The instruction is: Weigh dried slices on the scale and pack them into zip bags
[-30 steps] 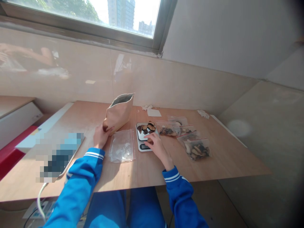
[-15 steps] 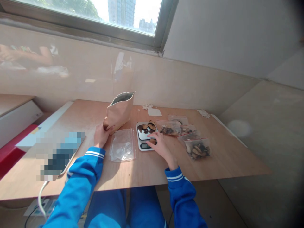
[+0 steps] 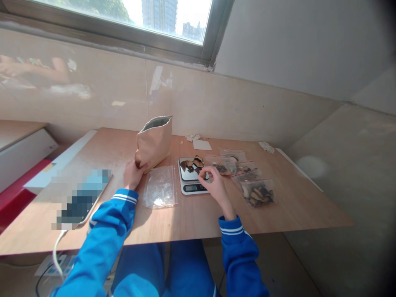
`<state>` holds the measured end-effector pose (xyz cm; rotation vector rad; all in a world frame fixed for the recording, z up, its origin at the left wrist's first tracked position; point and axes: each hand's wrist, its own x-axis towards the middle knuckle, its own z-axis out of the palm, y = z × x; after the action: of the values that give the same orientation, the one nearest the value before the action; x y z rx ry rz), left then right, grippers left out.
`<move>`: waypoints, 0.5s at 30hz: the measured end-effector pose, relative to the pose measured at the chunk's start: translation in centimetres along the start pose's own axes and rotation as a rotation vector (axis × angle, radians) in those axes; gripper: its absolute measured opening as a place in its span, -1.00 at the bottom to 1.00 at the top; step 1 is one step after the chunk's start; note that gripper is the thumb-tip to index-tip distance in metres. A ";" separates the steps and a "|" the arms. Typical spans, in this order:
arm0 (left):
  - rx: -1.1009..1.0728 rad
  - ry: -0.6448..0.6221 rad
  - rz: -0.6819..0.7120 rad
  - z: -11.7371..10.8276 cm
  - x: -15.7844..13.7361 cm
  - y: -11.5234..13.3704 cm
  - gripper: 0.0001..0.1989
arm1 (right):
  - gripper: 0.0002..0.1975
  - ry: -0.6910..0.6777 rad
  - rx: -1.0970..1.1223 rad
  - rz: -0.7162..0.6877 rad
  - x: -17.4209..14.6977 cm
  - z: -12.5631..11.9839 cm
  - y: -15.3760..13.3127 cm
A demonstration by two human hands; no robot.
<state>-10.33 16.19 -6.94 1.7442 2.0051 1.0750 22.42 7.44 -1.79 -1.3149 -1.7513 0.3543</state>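
In the head view, our left hand (image 3: 133,175) gripped the kraft pouch (image 3: 154,142) by its lower corner, left of centre towards the surface's (image 3: 297,210) far edge. Our right hand (image 3: 204,175) pinched what looked like a dried mushroom slice (image 3: 202,175) over the kitchen scale (image 3: 188,177), mid-surface. A loose pinch could have dropped it; a tug could have tipped the pouch. We counted one pouch, one scale, at least four filled zip bags (image 3: 259,194); overlapping pieces (image 3: 198,161) on the scale defied counting.

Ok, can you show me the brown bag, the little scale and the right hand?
Brown bag (image 3: 154,143): head view, on its front side.
Little scale (image 3: 190,176): head view, on its bare white top.
Right hand (image 3: 215,185): head view, on its back.
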 end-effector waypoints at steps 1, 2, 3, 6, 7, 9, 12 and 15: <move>0.001 -0.005 0.003 0.0 0.0 -0.1 -0.44 | -0.91 0.015 -0.010 -0.001 0.5 0.2 0.0; 0.003 -0.008 0.008 0.1 0.0 -0.1 -0.44 | -0.93 0.012 -0.029 -0.004 1.0 0.5 0.1; 0.004 -0.009 0.016 0.1 0.0 -0.2 -0.44 | -0.93 -0.002 -0.056 -0.007 1.3 0.9 0.3; 0.043 0.004 0.041 0.2 0.1 -0.2 -0.45 | -0.87 0.004 -0.113 -0.019 1.5 1.8 0.9; 0.070 0.016 0.039 0.2 0.1 -0.2 -0.44 | -0.85 0.033 -0.107 -0.022 1.3 1.9 1.2; 0.123 0.050 0.012 0.3 0.1 -0.2 -0.40 | -0.79 0.102 -0.072 -0.016 0.2 1.6 1.9; 0.107 0.095 -0.043 0.6 0.1 -0.2 -0.31 | -0.74 0.202 -0.033 0.041 -2.2 0.7 3.3; -0.010 0.085 -0.026 0.8 0.1 -0.6 -0.29 | -0.72 0.266 -0.008 0.143 -4.8 0.5 4.6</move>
<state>-10.27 16.59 -7.85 1.6900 2.0626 1.1674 25.09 5.15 -7.51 -1.4273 -1.4436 0.2387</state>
